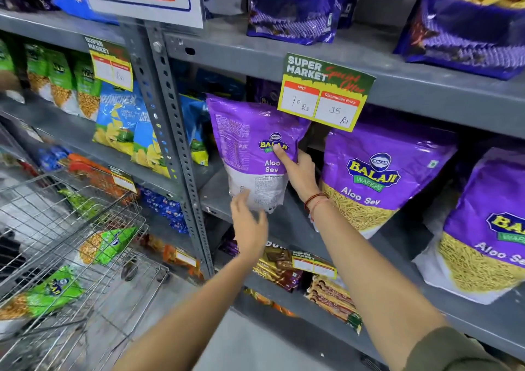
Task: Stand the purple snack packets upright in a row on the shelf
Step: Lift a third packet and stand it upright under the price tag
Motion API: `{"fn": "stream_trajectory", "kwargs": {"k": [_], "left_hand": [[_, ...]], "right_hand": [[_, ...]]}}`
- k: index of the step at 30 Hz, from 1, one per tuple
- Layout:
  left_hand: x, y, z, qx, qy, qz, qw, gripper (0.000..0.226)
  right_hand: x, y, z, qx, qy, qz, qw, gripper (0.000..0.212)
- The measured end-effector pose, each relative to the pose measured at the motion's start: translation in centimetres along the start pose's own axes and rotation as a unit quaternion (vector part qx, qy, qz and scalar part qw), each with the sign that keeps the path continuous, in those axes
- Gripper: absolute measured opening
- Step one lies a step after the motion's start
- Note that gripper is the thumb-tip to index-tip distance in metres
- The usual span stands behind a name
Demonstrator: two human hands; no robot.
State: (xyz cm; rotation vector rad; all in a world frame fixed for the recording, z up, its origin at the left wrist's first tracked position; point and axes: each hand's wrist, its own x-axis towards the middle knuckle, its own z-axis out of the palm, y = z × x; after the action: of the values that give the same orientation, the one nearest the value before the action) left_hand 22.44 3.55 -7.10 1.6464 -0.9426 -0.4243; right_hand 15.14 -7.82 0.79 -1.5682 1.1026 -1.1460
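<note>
A purple Aloo Sev packet (250,143) stands upright at the left end of the grey middle shelf (287,217), its back side facing me. My right hand (298,171) grips its right edge, thumb across the logo. My left hand (250,225) hovers open just below the packet's bottom edge, blurred, fingers spread. Two more purple packets stand upright to the right: one (377,177) beside my right wrist and another (488,228) at the frame's right edge, both facing front.
A price tag (326,92) hangs from the upper shelf edge just above the held packet. A perforated steel upright (176,132) borders the bay on the left. A wire trolley (71,242) with green snack packets stands at lower left. Darker purple packets fill the top shelf.
</note>
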Motion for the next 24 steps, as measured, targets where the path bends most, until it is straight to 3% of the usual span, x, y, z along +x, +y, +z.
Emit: {"fn": "stream_trajectory", "kwargs": {"k": [4,6,8,10,14,16,19,21,24], "left_hand": [[-0.9,0.6,2.5,0.047,-0.023,-0.016,0.998,0.085],[-0.1,0.9,2.7,0.040,-0.024,-0.031,0.998,0.096],[1.1,0.8,2.0,0.000,-0.013,-0.023,1.000,0.092],[2.4,0.5,0.9,-0.067,-0.004,-0.014,0.998,0.074],[6.4,-1.2,-2.0,-0.008,-0.109,-0.009,0.994,0.073],[9.1,-1.7,-3.6,0.041,-0.203,-0.010,0.978,0.076],[12.8,-1.2,-6.0,0.090,-0.324,0.000,0.942,0.075],[14.7,-0.8,-6.9,0.134,-0.337,0.012,0.932,0.071],[15.8,-1.2,-6.7,0.080,-0.242,-0.021,0.967,0.057]], "right_hand": [[-2.0,-1.3,0.8,-0.137,0.074,-0.048,0.987,0.049],[-3.4,-2.1,1.6,-0.202,0.090,-0.054,0.974,0.047],[-4.5,-2.6,2.5,-0.261,0.093,-0.060,0.959,0.046],[-5.3,-2.8,3.2,-0.281,0.078,-0.085,0.953,0.045],[-5.8,-2.1,2.5,-0.162,-0.002,-0.078,0.984,0.052],[-5.5,-0.6,1.6,-0.094,0.021,-0.075,0.993,0.047],[-4.6,1.9,0.4,-0.098,0.074,-0.069,0.990,0.047],[-3.5,3.1,-0.1,-0.116,0.066,-0.020,0.991,0.069],[-1.6,4.4,-0.5,-0.098,-0.008,0.044,0.994,0.101]]}}
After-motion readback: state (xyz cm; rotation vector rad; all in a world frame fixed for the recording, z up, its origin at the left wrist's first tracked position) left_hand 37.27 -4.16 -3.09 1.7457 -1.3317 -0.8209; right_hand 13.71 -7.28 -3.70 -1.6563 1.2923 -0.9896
